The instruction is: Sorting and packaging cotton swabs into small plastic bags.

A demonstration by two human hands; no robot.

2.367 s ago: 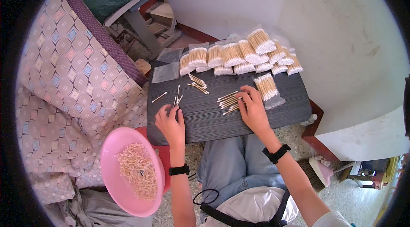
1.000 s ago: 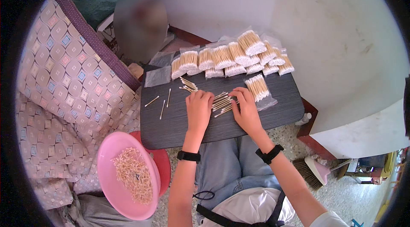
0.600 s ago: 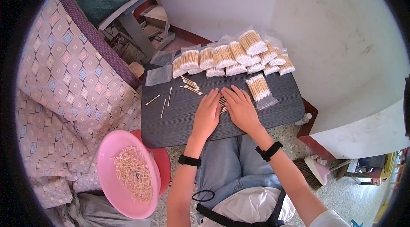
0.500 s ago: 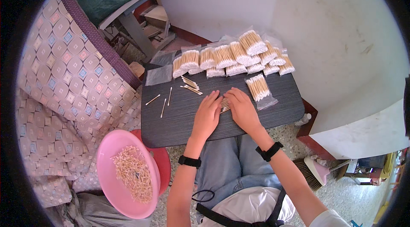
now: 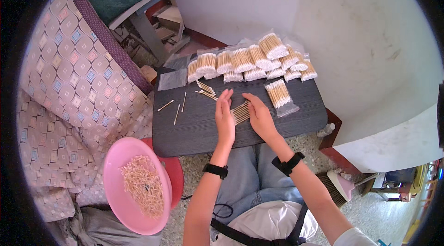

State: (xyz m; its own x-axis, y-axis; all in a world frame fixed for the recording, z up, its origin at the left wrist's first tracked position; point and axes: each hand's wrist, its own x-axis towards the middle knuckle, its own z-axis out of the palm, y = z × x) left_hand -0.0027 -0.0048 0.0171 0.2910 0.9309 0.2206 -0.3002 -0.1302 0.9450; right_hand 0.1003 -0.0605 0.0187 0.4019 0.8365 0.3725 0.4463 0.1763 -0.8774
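Note:
A row of cotton swabs [image 5: 241,113] lies crosswise between my two palms near the front of the dark table [image 5: 194,137]. My left hand [image 5: 225,120] stands on edge with its fingers stretched, pressing the swabs' left ends. Against their right ends rests my right hand [image 5: 262,119], fingers long and slightly curved. The swab tips are hidden by the hands. Just beyond my left fingers sits a small loose pile of swabs [image 5: 206,89]. Right of my right hand lies an unsealed clear bag filled with swabs [image 5: 278,93].
Filled swab bags [image 5: 243,61] are stacked along the table's back edge, beside flat clear bags [image 5: 172,80]. A few single swabs [image 5: 177,114] lie at the left. A pink basin [image 5: 115,190] of loose swabs stands on a red stool [image 5: 175,183]. White wall [image 5: 351,37] borders the right.
My hands have drawn slightly apart and tilted upright, so more of the swab row shows between them. The left fingers have lifted and turned on edge.

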